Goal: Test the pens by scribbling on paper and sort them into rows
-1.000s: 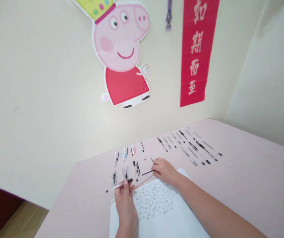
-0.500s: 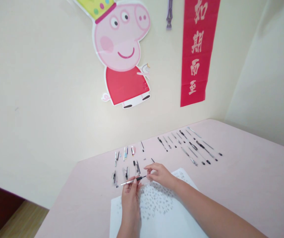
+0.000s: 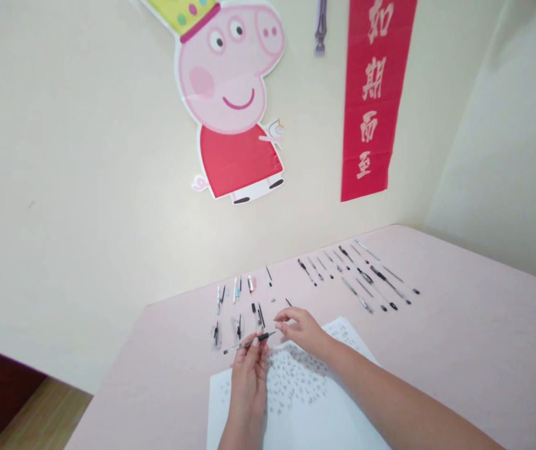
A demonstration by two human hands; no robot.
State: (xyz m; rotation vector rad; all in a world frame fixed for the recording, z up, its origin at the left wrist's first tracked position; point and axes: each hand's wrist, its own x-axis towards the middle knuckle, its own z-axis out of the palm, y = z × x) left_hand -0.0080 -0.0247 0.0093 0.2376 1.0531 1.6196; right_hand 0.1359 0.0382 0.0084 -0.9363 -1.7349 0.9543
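My left hand (image 3: 250, 362) is closed around a pen (image 3: 263, 337) with a black grip and a pale barrel, held tilted above the top edge of the paper. Its tip points right, and a small dark end piece (image 3: 225, 352) shows in line with its rear. My right hand (image 3: 302, 329) hovers just right of the tip, thumb and forefinger bent with a gap between them. Nothing can be seen in its fingers. Beneath both hands lies white paper (image 3: 328, 415) covered in many small dark marks.
Several taken-apart pens (image 3: 238, 326) lie in short rows beyond my left hand. More pens and refills (image 3: 364, 295) are spread at the right back of the pink table (image 3: 460, 350). Behind stands a wall with a cartoon pig cutout (image 3: 240, 159) and a red banner (image 3: 366, 150).
My right hand has drawn slightly away from the pen's tip. The pen in my left hand has shifted a little to the right at its rear end.
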